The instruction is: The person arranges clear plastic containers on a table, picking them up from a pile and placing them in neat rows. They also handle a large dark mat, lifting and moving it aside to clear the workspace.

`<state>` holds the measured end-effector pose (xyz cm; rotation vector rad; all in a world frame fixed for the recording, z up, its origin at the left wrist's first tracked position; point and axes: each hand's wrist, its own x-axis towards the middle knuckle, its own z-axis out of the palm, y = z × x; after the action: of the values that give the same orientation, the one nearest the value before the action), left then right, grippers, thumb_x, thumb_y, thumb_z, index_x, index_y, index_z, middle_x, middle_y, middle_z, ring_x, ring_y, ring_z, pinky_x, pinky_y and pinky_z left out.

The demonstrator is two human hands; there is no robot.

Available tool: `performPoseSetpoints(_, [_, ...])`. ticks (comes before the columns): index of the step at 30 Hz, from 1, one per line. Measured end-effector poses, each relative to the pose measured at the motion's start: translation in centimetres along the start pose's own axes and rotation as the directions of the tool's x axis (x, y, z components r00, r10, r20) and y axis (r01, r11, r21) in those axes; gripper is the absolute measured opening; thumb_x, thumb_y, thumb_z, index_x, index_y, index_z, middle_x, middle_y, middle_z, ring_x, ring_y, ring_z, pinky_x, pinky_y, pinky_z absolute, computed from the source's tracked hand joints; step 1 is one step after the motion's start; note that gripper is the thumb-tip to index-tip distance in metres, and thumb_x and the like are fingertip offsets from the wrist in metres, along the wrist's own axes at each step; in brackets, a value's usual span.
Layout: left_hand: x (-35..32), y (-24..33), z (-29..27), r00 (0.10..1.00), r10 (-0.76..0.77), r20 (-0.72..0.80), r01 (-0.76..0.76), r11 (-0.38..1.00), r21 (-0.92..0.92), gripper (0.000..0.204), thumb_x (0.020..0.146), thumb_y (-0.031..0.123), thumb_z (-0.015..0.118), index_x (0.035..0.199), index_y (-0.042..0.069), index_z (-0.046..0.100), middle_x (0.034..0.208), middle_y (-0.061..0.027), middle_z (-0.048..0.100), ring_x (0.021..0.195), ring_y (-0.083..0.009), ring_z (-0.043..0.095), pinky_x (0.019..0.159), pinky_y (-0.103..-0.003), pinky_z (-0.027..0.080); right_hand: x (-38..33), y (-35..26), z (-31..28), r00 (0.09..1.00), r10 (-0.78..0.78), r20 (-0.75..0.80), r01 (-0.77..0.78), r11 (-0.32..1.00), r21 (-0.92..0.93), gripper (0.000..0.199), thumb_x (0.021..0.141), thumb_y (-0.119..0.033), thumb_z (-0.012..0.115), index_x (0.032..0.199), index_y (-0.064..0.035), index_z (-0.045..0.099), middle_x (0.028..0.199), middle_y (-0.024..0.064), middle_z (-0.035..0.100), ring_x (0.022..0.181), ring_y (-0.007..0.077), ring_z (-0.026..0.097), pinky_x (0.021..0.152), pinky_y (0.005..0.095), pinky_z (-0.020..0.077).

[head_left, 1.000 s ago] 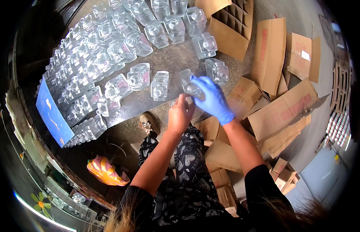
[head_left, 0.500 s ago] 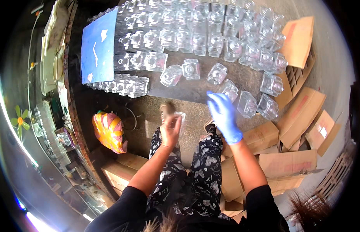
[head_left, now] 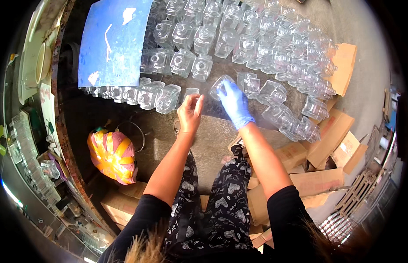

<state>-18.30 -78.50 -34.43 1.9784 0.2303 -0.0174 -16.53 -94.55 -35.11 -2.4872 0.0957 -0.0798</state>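
My bare left hand (head_left: 190,113) is at the near edge of the dark table, its fingers closed on a see-through square glass bottle (head_left: 192,91) that shows just past the fingertips. To its right, my right hand (head_left: 233,103), in a blue glove, grips the top of another glass bottle (head_left: 216,89) tilted on the table. Close by on the right stand a square bottle (head_left: 249,83) and a tilted one (head_left: 272,93). Left of my left hand, a row of glass bottles ends with a larger-looking bottle (head_left: 167,99).
Rows of glass bottles (head_left: 247,46) cover the far table. A blue board (head_left: 114,44) lies at the left. Below it sits a pink bundle wrapped in yellow tape (head_left: 112,154). Cardboard boxes (head_left: 318,182) lie at the right, and a rusty-edged bench (head_left: 65,144) runs along the left.
My left hand has risen with its bottle from above the floor to the table edge. My right hand has moved left and taken hold of a bottle. The view has shifted closer to the table.
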Motion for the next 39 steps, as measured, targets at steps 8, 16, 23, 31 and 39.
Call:
performPoseSetpoints(8, [2.7,-2.4,-0.3,0.992,0.013,0.128,-0.009,0.999,-0.031,0.012,0.086,0.013,0.069,0.087,0.002,0.063,0.073,-0.0033,0.064,0.064,-0.0070,0.056,0.061,-0.023,0.047,4.6,-0.2,-0.8,0.999,-0.048,0.016,0.048,0.999,-0.006,0.020,0.086,-0.015,0.062,0.103,-0.0069,0.058,0.090,0.0166,0.062,0.080,0.0346,0.063,0.066,0.0414,0.0513])
performPoseSetpoints(16, [6.1,2.1,0.2,0.950,0.295,0.105,-0.308,0.940,0.145,0.032,0.080,0.004,0.069,0.110,0.008,0.057,0.106,-0.0105,0.051,0.074,-0.0197,0.052,0.068,-0.034,0.047,5.7,1.2,-2.9,0.999,0.010,0.037,-0.010,1.000,-0.021,0.040,0.079,-0.024,0.070,0.114,-0.0110,0.056,0.096,0.0137,0.060,0.084,0.0331,0.061,0.069,0.0421,0.0504])
performPoseSetpoints(23, [11.1,2.0,1.4,0.902,0.162,0.401,-0.330,0.858,0.395,0.037,0.077,0.002,0.064,0.113,0.009,0.057,0.115,-0.0140,0.054,0.093,-0.0380,0.060,0.075,-0.043,0.051,0.3,3.7,-6.8,0.963,0.266,0.041,-0.256,0.954,-0.157,0.044,0.076,-0.024,0.073,0.116,-0.0121,0.058,0.093,0.0132,0.060,0.083,0.0318,0.062,0.069,0.0404,0.0511])
performPoseSetpoints(31, [8.5,5.2,-0.3,0.903,0.270,0.335,-0.407,0.788,0.462,0.042,0.078,0.008,0.069,0.118,0.011,0.056,0.117,-0.0130,0.052,0.097,-0.0328,0.058,0.081,-0.040,0.049,1.4,6.0,-4.7,0.995,0.078,-0.059,-0.081,0.995,-0.055,0.030,0.081,-0.019,0.068,0.108,-0.0110,0.060,0.085,0.0121,0.063,0.075,0.0308,0.064,0.062,0.0382,0.0523])
performPoseSetpoints(39, [6.8,7.5,3.4,0.884,0.196,0.423,-0.358,0.867,0.347,0.042,0.079,0.010,0.069,0.119,0.012,0.056,0.119,-0.0140,0.050,0.099,-0.0341,0.057,0.081,-0.041,0.049,2.7,6.2,-4.4,0.983,0.176,-0.046,-0.174,0.984,0.047,0.045,0.078,-0.023,0.073,0.118,-0.0102,0.058,0.098,0.0145,0.063,0.087,0.0299,0.064,0.074,0.0378,0.0514])
